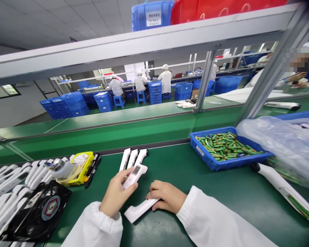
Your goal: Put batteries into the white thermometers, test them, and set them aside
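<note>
Held in my left hand [117,192] is a white handheld device [135,175] with a small grey screen and a dark tip, its thumb and fingers closed round the handle. Lower on the green bench, my right hand [167,196] grips the end of a second white device [140,210], which lies tilted on the surface with its head toward the lower left. Three similar white devices [133,159] stand side by side just beyond my left hand. Another one [285,188] lies at the right, with green batteries showing in its handle.
A blue tray [215,165] of green batteries sits at the back right beside a clear plastic bag [280,140]. On the left are a black fan [38,212], a yellow tray [86,168], black pens [93,170] and many white devices. A metal frame crosses above; people work beyond.
</note>
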### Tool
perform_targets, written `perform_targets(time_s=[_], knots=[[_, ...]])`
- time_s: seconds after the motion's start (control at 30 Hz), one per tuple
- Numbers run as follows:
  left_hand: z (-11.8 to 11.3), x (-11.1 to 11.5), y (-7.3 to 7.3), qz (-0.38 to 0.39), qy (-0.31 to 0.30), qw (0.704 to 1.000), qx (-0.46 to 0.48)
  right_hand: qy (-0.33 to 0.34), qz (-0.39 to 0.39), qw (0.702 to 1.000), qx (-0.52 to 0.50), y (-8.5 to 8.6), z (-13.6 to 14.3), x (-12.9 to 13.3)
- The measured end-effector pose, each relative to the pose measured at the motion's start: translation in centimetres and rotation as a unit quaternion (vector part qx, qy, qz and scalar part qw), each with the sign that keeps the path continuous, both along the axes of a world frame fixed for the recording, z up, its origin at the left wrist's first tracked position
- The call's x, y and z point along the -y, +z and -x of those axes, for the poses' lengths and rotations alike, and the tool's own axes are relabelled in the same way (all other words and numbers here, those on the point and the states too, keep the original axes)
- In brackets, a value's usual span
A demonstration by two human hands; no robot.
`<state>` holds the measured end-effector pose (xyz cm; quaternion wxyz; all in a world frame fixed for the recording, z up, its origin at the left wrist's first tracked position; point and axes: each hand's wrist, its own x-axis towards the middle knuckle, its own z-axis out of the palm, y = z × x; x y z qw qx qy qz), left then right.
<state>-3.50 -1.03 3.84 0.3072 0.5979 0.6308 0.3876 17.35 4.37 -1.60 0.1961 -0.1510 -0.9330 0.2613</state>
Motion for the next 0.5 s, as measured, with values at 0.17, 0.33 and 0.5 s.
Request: perform_targets(time_s=[0.17, 0.33, 0.5], knots=[[-2.2, 0.2, -0.5, 0.045, -0.008, 0.998, -0.044, -0.068, -0.039, 0.996, 0.046, 1.0, -0.8, -0.6], [-3.4, -0.1, -1.0, 0.058, -0.021, 0.996, -0.072, -0.144, -0.033, 0.987, 0.061, 1.6, -1.7, -1.5], [-4.3, -0.1, -1.2, 0.057, -0.048, 0.993, -0.091, -0.193, -0.037, 0.979, 0.045, 1.5, -1.6, -1.2]])
